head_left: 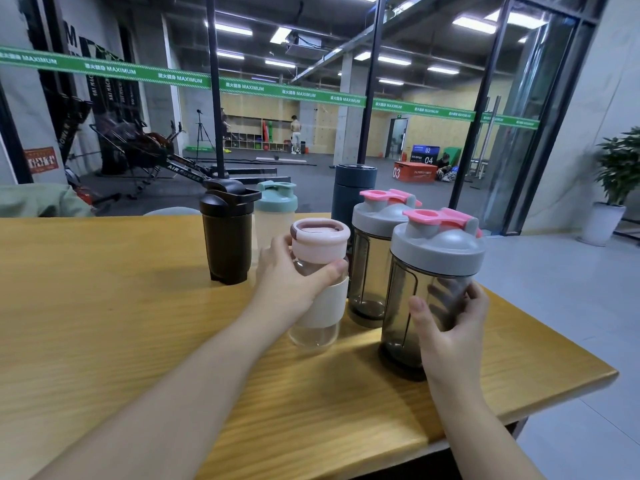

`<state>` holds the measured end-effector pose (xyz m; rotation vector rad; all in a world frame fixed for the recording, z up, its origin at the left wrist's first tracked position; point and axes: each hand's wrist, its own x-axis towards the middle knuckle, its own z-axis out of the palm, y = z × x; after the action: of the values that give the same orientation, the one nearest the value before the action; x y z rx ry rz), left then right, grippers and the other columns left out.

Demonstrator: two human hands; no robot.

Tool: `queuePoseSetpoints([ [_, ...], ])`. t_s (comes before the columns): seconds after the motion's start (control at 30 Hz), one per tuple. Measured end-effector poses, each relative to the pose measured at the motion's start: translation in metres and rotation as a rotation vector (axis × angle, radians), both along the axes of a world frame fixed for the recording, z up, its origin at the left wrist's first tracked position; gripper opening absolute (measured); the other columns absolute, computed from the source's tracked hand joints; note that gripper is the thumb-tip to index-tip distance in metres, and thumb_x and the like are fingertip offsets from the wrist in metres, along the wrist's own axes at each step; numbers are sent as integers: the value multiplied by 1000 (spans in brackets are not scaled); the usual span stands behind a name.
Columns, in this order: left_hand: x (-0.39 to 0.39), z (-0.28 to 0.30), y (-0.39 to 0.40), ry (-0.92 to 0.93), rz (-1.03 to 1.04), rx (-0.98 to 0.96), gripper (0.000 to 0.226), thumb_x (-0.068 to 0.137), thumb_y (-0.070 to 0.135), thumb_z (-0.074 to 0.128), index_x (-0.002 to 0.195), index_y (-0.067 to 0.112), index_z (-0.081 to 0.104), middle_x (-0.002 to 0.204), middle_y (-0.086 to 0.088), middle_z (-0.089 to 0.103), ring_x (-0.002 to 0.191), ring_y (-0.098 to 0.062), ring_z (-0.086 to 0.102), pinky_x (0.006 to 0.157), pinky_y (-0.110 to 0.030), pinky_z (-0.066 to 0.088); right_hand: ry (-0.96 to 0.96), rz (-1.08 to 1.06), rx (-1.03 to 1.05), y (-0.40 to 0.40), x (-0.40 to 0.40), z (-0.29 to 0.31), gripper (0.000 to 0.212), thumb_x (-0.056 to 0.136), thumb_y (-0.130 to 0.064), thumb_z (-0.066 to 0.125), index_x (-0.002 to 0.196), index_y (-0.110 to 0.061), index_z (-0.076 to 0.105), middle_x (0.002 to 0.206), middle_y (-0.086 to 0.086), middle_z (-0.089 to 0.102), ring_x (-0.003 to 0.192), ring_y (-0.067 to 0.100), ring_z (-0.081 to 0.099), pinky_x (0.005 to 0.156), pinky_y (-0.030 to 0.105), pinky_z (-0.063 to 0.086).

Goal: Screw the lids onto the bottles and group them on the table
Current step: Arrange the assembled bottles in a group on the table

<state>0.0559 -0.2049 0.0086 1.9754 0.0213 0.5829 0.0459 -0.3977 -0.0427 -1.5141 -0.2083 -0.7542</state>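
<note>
Six lidded bottles stand grouped toward the right end of a wooden table (104, 323) in a gym. The left hand (294, 275) wraps its thumb and fingers around a clear glass bottle (317, 289) with a cream sleeve and pink lid (320, 237), at the front of the cluster. The right hand (450, 327) curls around the nearest smoky-grey shaker bottle (415, 306), thumb on its near side, fingers visible through the tinted wall; the shaker wears a grey lid with a pink flip cap (438, 233) and stands close to the table's right edge. Just behind it stands a matching grey shaker (369, 271), likewise capped in grey and pink. Farther back are a dark blue flask (353, 188), a frosted bottle with a teal lid (277, 206) and, at left, a black shaker (228, 233). Beyond a glass wall with a green banner (242, 86), gym equipment and distant people are seen; a potted plant (616, 181) stands at right.
</note>
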Motion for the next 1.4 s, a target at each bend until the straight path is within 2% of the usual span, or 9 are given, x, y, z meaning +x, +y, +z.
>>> queuePoseSetpoints([
  [0.1,0,2,-1,19,9,9,82,70,51,73,134,22,32,115,6,34,117,-18,43,88,-31,39,-31,13,12,2,0,2,102,47,-81,67,130,-34,30,128,-16,46,117,-8,48,93,10,42],
  [0.17,0,3,-1,26,7,21,85,69,52,74,134,22,30,116,5,32,118,-18,41,88,-31,38,-84,-34,-5,2,0,1,101,55,-75,68,135,-32,24,137,-11,37,129,0,39,105,17,36],
  [0.3,-2,11,6,-24,-69,20,90,68,47,77,135,22,24,127,4,31,117,-16,43,92,-30,42,-346,-304,-175,-3,-6,11,67,74,-37,63,130,-17,34,136,-1,33,132,22,34,110,47,30],
  [0.47,-1,32,19,24,-191,83,93,73,45,73,145,26,18,142,6,31,118,-9,39,92,-24,36,-638,-420,-426,-8,-20,65,29,82,-16,58,109,-6,52,114,-1,47,113,17,46,101,35,37],
  [0.67,8,51,29,152,-277,261,95,68,49,77,144,28,26,142,7,40,117,-9,47,95,-25,42,-208,-255,-973,7,-22,142,25,87,-34,56,108,-21,61,105,-10,54,99,8,46,83,23,38],
  [0.83,10,70,34,230,-366,352,88,68,73,57,141,29,32,135,10,45,119,-10,48,98,-30,43,41,-8,-1270,32,6,181,32,93,-34,51,124,-25,55,123,-6,57,110,12,53,90,27,43],
  [1.07,39,104,57,-38,-94,649,20,93,31,53,112,28,57,107,8,57,96,-8,54,74,-23,41,114,195,-1233,40,46,200,29,91,-38,55,118,-29,57,114,-10,62,103,6,57,88,22,43],
  [1.17,66,112,72,-114,30,813,22,90,27,55,112,23,58,109,1,57,97,-14,52,80,-30,44,147,151,-1264,39,55,193,32,92,-36,55,122,-27,57,122,-8,61,110,9,55,89,20,38],
  [1.4,132,128,92,187,104,1086,41,89,34,55,127,21,51,128,-5,53,114,-25,51,97,-44,44,268,131,-1344,41,62,187,34,93,-39,50,123,-27,57,122,-7,60,103,11,53,84,24,40],
])
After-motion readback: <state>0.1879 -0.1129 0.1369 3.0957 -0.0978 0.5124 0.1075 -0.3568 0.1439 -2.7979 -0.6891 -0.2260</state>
